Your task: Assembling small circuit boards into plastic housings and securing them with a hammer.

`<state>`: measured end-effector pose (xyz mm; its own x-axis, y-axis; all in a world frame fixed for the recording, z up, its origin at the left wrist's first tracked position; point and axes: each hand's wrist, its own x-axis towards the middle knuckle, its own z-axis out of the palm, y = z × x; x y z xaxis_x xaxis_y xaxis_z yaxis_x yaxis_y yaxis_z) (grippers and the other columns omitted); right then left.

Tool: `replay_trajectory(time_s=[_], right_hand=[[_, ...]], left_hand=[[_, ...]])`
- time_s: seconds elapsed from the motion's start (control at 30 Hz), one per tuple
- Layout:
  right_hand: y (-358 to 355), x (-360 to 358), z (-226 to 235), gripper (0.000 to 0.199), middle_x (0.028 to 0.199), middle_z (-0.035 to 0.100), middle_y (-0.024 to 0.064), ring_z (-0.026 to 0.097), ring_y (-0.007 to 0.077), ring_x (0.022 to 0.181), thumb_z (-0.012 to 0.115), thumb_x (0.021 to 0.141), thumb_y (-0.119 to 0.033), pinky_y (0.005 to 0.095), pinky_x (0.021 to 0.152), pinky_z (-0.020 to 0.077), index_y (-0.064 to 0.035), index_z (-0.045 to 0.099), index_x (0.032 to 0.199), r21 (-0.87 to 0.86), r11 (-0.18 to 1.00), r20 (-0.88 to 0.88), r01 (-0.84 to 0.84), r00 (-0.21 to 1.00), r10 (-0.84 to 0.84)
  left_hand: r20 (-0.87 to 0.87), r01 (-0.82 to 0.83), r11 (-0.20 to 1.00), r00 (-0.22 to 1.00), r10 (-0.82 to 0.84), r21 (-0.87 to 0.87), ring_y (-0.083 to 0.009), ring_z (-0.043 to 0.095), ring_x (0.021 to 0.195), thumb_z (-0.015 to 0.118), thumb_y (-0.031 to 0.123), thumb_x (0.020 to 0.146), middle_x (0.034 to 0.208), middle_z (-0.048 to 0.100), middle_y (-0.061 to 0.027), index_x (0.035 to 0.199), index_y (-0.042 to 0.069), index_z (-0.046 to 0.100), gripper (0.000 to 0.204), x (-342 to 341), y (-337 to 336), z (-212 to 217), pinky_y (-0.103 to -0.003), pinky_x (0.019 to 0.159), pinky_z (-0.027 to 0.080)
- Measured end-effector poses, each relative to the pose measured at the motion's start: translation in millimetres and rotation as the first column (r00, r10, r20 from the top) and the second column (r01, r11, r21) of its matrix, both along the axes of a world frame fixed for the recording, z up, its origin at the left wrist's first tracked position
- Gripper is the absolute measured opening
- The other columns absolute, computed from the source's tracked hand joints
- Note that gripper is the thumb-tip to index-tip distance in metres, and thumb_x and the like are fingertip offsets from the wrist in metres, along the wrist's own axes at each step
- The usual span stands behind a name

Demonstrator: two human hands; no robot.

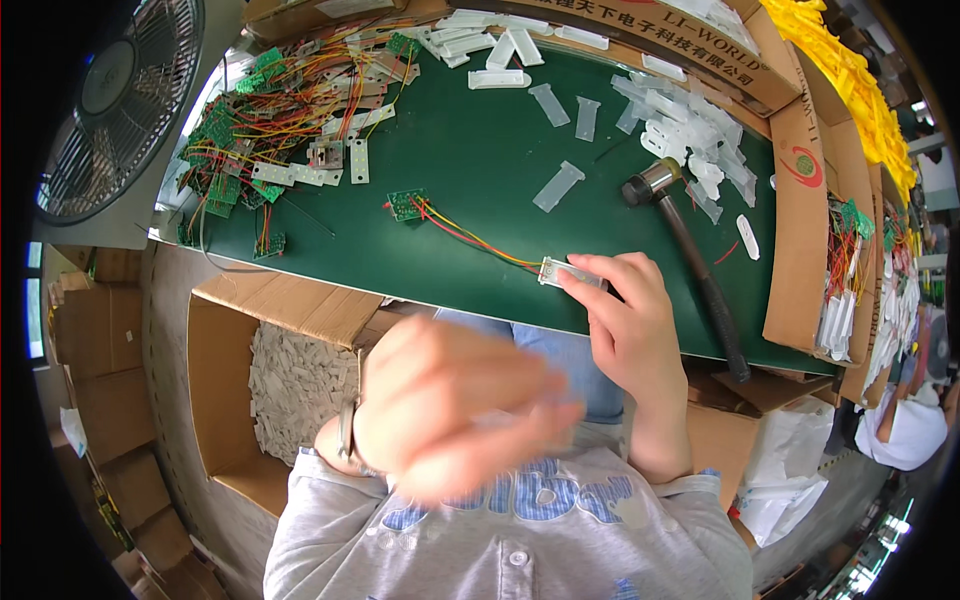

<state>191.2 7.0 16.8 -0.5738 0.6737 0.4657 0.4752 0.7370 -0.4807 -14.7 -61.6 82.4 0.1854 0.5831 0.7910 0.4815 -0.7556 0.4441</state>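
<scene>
My right hand (pixel 632 305) pinches a small white wired strip (pixel 549 271) near the front edge of the green table. Red and yellow wires (pixel 478 243) run from the strip's left end to a small green circuit board (pixel 407 205), which lies on the tabletop. In front of my chest is my left hand (pixel 465 405), off the table and smeared by motion. Its fingers are too blurred to tell whether they hold anything. The fingers of my right hand cover part of the strip.
A tangled pile of wired circuit boards (pixel 225 150) and white plates fills the table's left. Clear plastic sleeves (pixel 558 187) and white covers (pixel 498 79) lie farther back. A black-handled hammer (pixel 700 255) rests at right beside a cardboard box (pixel 795 240). A fan (pixel 115 90) stands far left.
</scene>
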Motion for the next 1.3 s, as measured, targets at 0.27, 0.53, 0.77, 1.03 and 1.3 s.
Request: replay_trajectory(time_s=[0.27, 0.53, 0.77, 1.03, 1.3], right_hand=[[2.8, 1.1, -5.3, 0.045, 0.113, 0.066, 0.0061, 0.058, 0.0248, 0.088, 0.063, 0.069, 0.011, 0.0388, 0.079, 0.0459, -0.0055, 0.073, 0.109, 0.046, 0.999, -0.012, 0.005, 1.000, -0.005], [2.8, 0.0, -4.9, 0.044, 0.112, 0.067, 0.0056, 0.058, 0.0240, 0.087, 0.064, 0.070, 0.010, 0.0384, 0.079, 0.0462, -0.0056, 0.074, 0.109, 0.028, 1.000, -0.017, 0.008, 1.000, -0.008], [2.2, 0.0, -4.0, 0.045, 0.112, 0.067, 0.0051, 0.059, 0.0241, 0.089, 0.063, 0.068, 0.011, 0.0385, 0.080, 0.0463, -0.0061, 0.074, 0.108, 0.032, 0.999, -0.018, 0.004, 1.000, -0.003], [0.0, -2.3, -2.4, 0.044, 0.111, 0.067, 0.0052, 0.059, 0.0246, 0.090, 0.063, 0.064, 0.010, 0.0383, 0.078, 0.0464, -0.0048, 0.074, 0.103, 0.065, 0.997, 0.015, 0.039, 0.999, -0.040], [-0.2, -4.1, -2.6, 0.041, 0.109, 0.067, 0.0052, 0.058, 0.0243, 0.089, 0.063, 0.063, 0.010, 0.0383, 0.077, 0.0465, -0.0037, 0.074, 0.101, 0.066, 0.996, 0.008, 0.053, 0.999, -0.054]], left_hand=[[0.053, -0.099, 0.958, 0.995, 0.088, 0.270, -0.0214, 0.058, 0.090, 0.053, 0.030, 0.099, 0.102, 0.066, -0.0001, 0.127, 0.020, 0.060, 0.030, -10.8, -40.5, 32.8, -0.038, 0.071, 0.050], [-0.344, 0.220, 0.975, 0.917, -0.201, 0.016, -0.0220, 0.058, 0.089, 0.056, 0.027, 0.097, 0.102, 0.066, -0.0007, 0.126, 0.019, 0.059, 0.030, -43.1, -41.3, 69.4, -0.037, 0.069, 0.050], [0.059, -0.200, 0.977, 0.977, 0.205, -0.079, -0.0188, 0.055, 0.084, 0.072, 0.018, 0.087, 0.101, 0.063, 0.0050, 0.111, 0.022, 0.062, 0.027, 9.2, -40.8, 37.3, -0.034, 0.067, 0.040], [-0.478, -0.303, 0.953, 0.841, 0.256, -0.024, -0.0192, 0.059, 0.080, 0.071, 0.006, 0.068, 0.092, 0.065, 0.0004, 0.096, 0.007, 0.070, 0.028, 3.4, 29.3, -52.3, -0.033, 0.066, 0.042], [-0.538, -0.402, 0.915, 0.780, 0.320, -0.039, -0.0189, 0.057, 0.086, 0.073, 0.008, 0.074, 0.094, 0.063, 0.0018, 0.090, 0.011, 0.068, 0.017, 6.4, 35.0, -55.8, -0.034, 0.073, 0.041]])
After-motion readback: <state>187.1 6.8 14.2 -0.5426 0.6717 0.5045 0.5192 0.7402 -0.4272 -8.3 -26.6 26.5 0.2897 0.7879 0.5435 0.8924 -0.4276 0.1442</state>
